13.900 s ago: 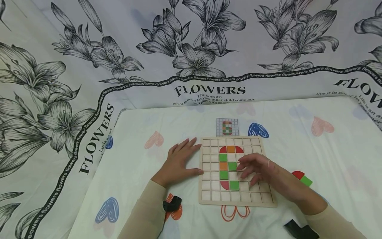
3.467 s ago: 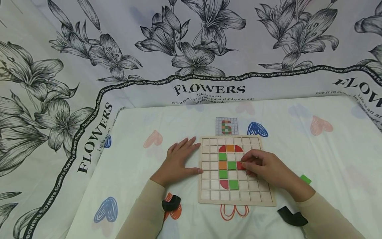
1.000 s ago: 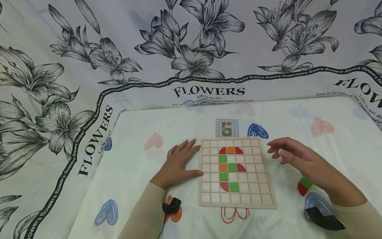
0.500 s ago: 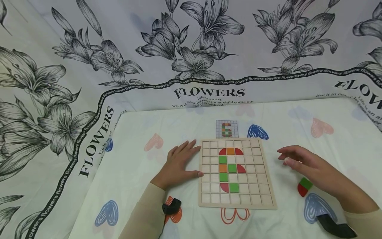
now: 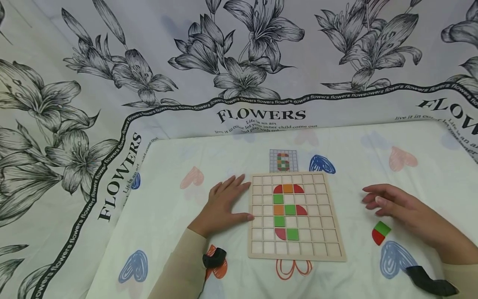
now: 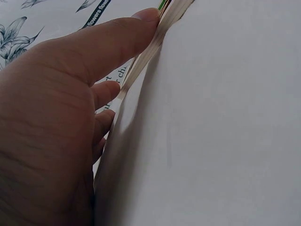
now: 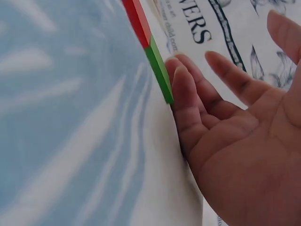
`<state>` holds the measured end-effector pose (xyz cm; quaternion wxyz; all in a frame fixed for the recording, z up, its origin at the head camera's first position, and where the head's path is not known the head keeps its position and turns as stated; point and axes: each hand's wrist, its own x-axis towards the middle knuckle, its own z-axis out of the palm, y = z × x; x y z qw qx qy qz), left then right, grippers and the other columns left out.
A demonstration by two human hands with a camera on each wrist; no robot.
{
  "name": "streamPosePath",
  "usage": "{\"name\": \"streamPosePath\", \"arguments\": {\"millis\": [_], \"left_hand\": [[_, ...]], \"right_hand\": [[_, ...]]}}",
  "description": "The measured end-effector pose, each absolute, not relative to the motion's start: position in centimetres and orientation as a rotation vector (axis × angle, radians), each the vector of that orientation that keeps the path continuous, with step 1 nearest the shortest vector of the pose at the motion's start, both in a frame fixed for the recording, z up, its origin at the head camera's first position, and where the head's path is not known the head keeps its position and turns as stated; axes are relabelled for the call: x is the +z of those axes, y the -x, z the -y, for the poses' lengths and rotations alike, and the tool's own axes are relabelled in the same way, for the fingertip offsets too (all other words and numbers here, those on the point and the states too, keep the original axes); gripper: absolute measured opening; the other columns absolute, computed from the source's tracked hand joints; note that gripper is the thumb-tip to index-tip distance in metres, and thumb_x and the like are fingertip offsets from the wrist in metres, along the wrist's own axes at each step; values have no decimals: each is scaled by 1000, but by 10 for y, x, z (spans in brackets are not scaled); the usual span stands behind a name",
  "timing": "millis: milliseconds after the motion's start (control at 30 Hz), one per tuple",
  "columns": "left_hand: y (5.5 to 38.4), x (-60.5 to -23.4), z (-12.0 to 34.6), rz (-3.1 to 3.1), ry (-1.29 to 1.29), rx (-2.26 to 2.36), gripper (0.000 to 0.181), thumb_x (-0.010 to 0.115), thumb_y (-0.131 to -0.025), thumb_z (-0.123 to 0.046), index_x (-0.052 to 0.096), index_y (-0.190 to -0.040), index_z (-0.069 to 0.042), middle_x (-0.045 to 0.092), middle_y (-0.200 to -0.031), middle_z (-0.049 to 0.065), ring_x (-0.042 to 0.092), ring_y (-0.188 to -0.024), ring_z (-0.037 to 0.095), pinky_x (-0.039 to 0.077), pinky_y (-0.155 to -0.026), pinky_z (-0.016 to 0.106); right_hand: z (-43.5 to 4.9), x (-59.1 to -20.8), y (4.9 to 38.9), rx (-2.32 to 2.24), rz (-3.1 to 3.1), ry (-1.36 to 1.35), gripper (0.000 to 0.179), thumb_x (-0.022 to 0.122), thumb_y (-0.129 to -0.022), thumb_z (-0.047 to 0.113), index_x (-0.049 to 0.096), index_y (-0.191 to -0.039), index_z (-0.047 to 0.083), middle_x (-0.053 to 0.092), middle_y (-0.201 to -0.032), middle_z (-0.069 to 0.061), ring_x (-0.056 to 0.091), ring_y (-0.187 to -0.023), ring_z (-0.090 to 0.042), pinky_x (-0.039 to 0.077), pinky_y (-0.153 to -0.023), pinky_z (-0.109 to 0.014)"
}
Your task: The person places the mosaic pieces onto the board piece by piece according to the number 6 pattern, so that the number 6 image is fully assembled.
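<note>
A wooden grid board (image 5: pixel 298 249) lies flat on the cloth, with red, orange and green tiles in several of its cells. At its left edge rests my left hand (image 5: pixel 224 205), fingers spread and thumb tip on the frame. The left wrist view shows the thumb (image 6: pixel 117 40) laid along the board's edge. Right of the board, my right hand (image 5: pixel 401 209) holds nothing, its fingers loosely bent. A green square tile (image 5: pixel 382 228) and a red quarter-round tile (image 5: pixel 378 237) lie side by side just below it. In the right wrist view, its fingertips overlap the green tile's near end.
Behind the board lies a small gridded pattern card (image 5: pixel 283 160) with a coloured figure on it. The white cloth (image 5: pixel 209 153) bears printed hearts, and a flower-printed cloth (image 5: pixel 261 54) covers the back. Black wrist straps (image 5: pixel 429 281) show at both sleeves.
A red quarter-round tile now sits beside the middle green tile on the board, carried there by my right hand. That hand has since drawn off right toward the loose tiles. The left stayed put.
</note>
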<state>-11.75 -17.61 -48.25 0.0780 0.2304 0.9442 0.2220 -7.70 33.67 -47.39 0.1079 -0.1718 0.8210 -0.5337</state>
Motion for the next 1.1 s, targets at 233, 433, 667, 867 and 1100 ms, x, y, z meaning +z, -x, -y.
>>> {"name": "streamPosePath", "arguments": {"millis": [233,433,667,867,1100], "left_hand": [[119,-484,176,-2831,-690,653,97,66,-91,-82,39,-171,-35,18,-179,-16,6,-164,11,8,-127,56],[120,-486,177,-2844,-696,652,97,66,-90,-82,40,-171,-35,19,-179,-16,7,-164,12,9,-127,57],[120,-486,178,-2846,-691,629,98,65,-90,-83,39,-171,-35,17,-179,-17,6,-164,11,8,-127,56],[120,-486,178,-2841,-694,643,97,66,-90,-82,39,-171,-35,18,-178,-17,6,-164,10,8,-127,55],[119,-487,178,-2847,-709,645,98,66,-90,-83,39,-171,-35,18,-178,-17,6,-164,10,9,-127,56]], "right_hand": [[-347,-476,75,-1538,-2392,451,40,53,-114,5,51,-154,2,68,-134,-10,70,-114,-15,55,-92,-20],[-353,-478,74,-1521,-2347,496,47,66,-107,-1,54,-153,4,67,-136,-9,67,-117,-14,57,-92,-22],[-359,-478,72,-1438,-2347,644,49,72,-101,-6,61,-147,7,68,-135,-4,63,-110,-15,52,-90,-19],[-371,-481,69,-1341,-2368,707,50,72,-98,-8,63,-144,11,68,-135,2,64,-106,-15,50,-89,-16],[-374,-482,68,-1282,-2413,757,53,74,-94,-13,66,-138,16,68,-130,3,63,-105,-13,48,-89,-14]]}}
